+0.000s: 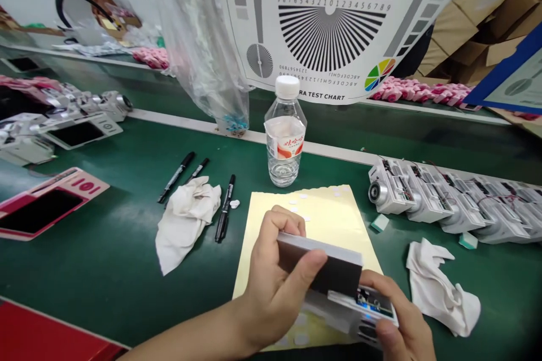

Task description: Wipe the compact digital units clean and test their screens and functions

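Note:
My left hand (273,282) is closed around a flat panel (341,276) with a dark face and a light edge, thumb on the dark side. My right hand (402,321) grips a white camera housing (330,309) at its right end. Wires, a circuit board and a small blue glow show in the housing's open part. The panel is tilted just above the housing; whether the two are joined, I cannot tell. Beneath both lies a yellow sheet (262,225) bearing small white pieces.
A water bottle (285,141) stands behind the sheet. White cloths (186,220) lie on both sides, with black markers (225,208) at left. Open camera housings (449,203) line the right; a pink-framed screen panel (46,206) lies left. A test chart (339,82) hangs above.

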Available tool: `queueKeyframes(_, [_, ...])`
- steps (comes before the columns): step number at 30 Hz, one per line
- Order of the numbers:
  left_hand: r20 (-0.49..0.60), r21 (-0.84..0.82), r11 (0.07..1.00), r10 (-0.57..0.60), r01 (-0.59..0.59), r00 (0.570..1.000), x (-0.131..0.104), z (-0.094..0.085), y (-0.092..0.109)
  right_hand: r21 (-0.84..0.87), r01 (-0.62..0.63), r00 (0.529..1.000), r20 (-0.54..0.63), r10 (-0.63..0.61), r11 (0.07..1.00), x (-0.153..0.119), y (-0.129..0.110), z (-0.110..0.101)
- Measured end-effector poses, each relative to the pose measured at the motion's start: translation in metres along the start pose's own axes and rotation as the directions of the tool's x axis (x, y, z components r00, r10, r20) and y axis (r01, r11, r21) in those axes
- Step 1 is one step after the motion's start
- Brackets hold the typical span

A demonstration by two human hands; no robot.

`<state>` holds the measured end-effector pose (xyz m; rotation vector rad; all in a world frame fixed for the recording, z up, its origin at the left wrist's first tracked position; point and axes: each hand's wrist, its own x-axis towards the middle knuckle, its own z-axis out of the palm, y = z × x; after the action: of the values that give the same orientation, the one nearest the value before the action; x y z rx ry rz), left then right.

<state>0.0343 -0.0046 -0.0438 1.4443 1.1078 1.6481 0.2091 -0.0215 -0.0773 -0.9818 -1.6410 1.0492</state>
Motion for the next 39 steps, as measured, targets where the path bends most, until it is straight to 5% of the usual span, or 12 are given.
queueKeyframes(5, [0.012, -0.145, 0.989, 0.02, -0.018, 1.0, -0.005, 0.0, 0.007, 0.12, -0.128, 0.992, 0.028, 0.125, 0.985, 0.004, 0.017, -0.009])
queueKeyframes(12, [0.066, -0.249, 0.968, 0.038, -0.02, 0.997, -0.006, -0.003, 0.014, 0.066, -0.229, 0.973, 0.045, 0.227, 0.971, 0.006, 0.02, -0.012])
queueKeyframes(22, [0.186, 0.003, 0.963, 0.265, -0.27, 0.946, 0.001, -0.008, -0.004, 0.076, -0.358, 0.933, -0.021, 0.36, 0.931, 0.027, 0.017, -0.007])
queueKeyframes(25, [0.251, 0.134, 0.891, 0.392, -0.433, 0.885, 0.008, -0.008, -0.01, 0.283, -0.465, 0.882, 0.064, 0.467, 0.839, 0.033, 0.018, -0.006])
queueKeyframes(28, [0.424, 0.271, 0.715, 0.513, -0.645, 0.747, 0.011, -0.006, -0.012, 0.493, -0.548, 0.815, 0.131, 0.564, 0.676, 0.04, 0.017, -0.009])
queueKeyframes(31, [0.579, 0.333, 0.541, 0.529, -0.772, 0.62, 0.012, -0.003, -0.016, 0.593, -0.523, 0.777, 0.037, 0.628, 0.612, 0.045, 0.014, -0.017])
queueKeyframes(34, [0.552, 0.398, 0.518, 0.525, -0.758, 0.648, 0.015, -0.003, -0.02, 0.627, -0.5, 0.764, -0.006, 0.645, 0.598, 0.047, 0.01, -0.024])
queueKeyframes(39, [0.55, 0.391, 0.66, 0.391, -0.641, 0.738, 0.022, -0.007, -0.02, 0.639, -0.459, 0.811, 0.018, 0.585, 0.616, 0.046, 0.005, -0.027])
